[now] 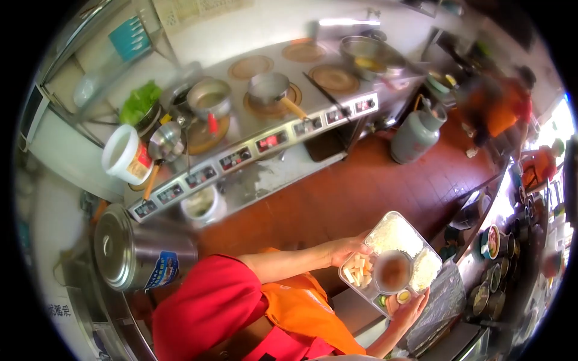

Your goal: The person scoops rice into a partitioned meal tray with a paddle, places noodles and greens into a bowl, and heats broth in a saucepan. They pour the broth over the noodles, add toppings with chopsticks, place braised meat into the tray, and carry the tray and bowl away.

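Both my hands hold a clear compartment meal tray (391, 218) low in front of me. My left hand (347, 249) grips its left edge, with the fingers partly hidden under it. At the lower right edge, my right hand (413, 310) closes round the corner. White rice-like food (394, 236) fills the upper compartment, and more white food (425, 271) lies in the right one. Pale cut sticks (357, 271) sit on the left. A round cup of brown liquid (393, 272) stands in the middle. Near my right hand are a halved egg (403, 296) and green slices (382, 300).
A stove counter (241, 147) carries several pots and a white bucket (127, 155). Beneath me on the left stands a large steel pot (144, 249). A gas cylinder (418, 132) stands on the red floor. People in orange (503, 111) work at far right, beside a counter crowded with bowls (490, 240).
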The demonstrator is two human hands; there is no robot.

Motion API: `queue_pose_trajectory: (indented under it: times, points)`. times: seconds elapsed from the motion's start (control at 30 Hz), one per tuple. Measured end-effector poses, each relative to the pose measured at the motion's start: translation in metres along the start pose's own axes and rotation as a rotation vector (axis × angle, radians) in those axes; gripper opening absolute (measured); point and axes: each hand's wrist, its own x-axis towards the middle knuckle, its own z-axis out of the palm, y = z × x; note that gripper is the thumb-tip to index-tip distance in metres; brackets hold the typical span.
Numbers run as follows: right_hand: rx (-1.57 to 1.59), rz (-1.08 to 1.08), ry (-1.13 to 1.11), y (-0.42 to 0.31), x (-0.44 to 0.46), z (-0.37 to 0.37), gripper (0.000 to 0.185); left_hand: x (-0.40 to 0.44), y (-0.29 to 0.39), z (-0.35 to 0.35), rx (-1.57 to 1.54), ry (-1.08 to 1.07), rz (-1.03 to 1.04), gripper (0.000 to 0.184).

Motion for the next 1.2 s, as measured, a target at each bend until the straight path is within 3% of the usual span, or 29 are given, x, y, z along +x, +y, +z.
queue_pose_trajectory:
  times: [0.13,0.27,0.33,0.37,0.4,0.43,0.53,0.6,0.67,0.77,1.2]
  points:
    - [-0.226,-0.064,0.052,-0.022,0.033,0.015,0.046,0.041,0.025,0.002,-0.043,-0.053,-0.035,0.08]
    - [0.065,-0.114,0.191,-0.024,0.084,0.03,0.05,0.125,0.07,-0.017,-0.097,-0.145,-0.202,0.078]
    - [0.154,-0.067,0.324,-0.029,0.094,0.053,0.041,0.151,0.096,-0.011,0.02,-0.125,-0.213,0.046]
    - [0.2,-0.048,0.392,-0.033,0.101,0.066,0.037,0.169,0.11,-0.03,-0.051,-0.111,-0.345,0.043]
    - [0.045,0.003,0.412,-0.028,0.117,0.072,0.037,0.187,0.123,-0.048,-0.122,-0.087,-0.476,0.04]
    - [0.062,0.012,0.399,-0.033,0.133,0.091,0.036,0.2,0.142,-0.053,-0.097,-0.166,-0.476,0.041]
    - [0.235,0.027,0.282,-0.048,0.17,0.127,0.037,0.216,0.177,-0.062,0.069,-0.022,-0.373,0.052]
    - [0.294,-0.031,0.222,-0.046,0.204,0.125,0.037,0.263,0.19,-0.058,0.102,-0.08,-0.378,0.056]
    - [0.471,-0.09,0.315,-0.054,0.234,0.142,0.037,0.299,0.195,-0.063,0.145,-0.022,-0.421,0.057]
    - [0.488,-0.121,0.202,-0.059,0.266,0.131,0.038,0.341,0.198,-0.057,0.248,-0.006,-0.37,0.058]
    - [0.445,-0.033,0.243,-0.085,0.427,0.038,0.034,0.512,0.156,-0.025,0.33,0.068,-0.442,0.057]
